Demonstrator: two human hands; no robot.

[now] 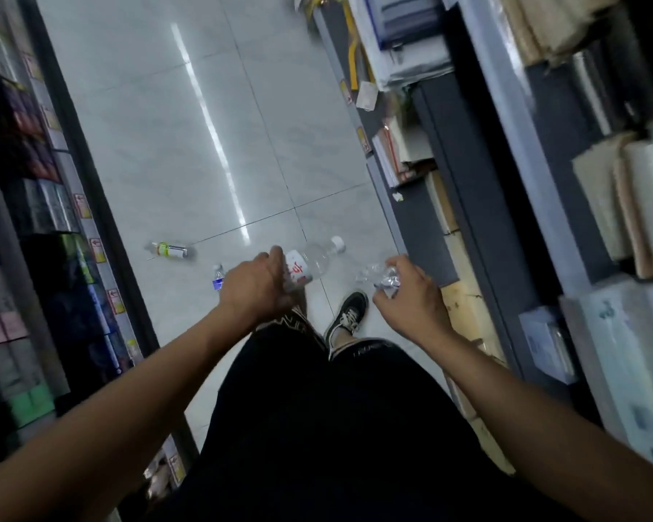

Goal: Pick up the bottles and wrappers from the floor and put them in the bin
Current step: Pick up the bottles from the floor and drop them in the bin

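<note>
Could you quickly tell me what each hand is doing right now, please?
Left hand: grips a clear bottle with a red-printed label.
Right hand: holds crumpled clear plastic, a wrapper or crushed bottle.

Narrow aisle: left shelving (34,205) and right shelving (506,182) wall both sides. Tiled floor (174,145) ahead is open down the middle. Obstacles low: green-label bottle (168,250) lying near left shelf base, blue-label bottle (218,277) just beside the left hand (255,286); shoe (347,318) below between the hands.

Stocked shelves (600,182) flank the tiled floor (174,145)
</note>
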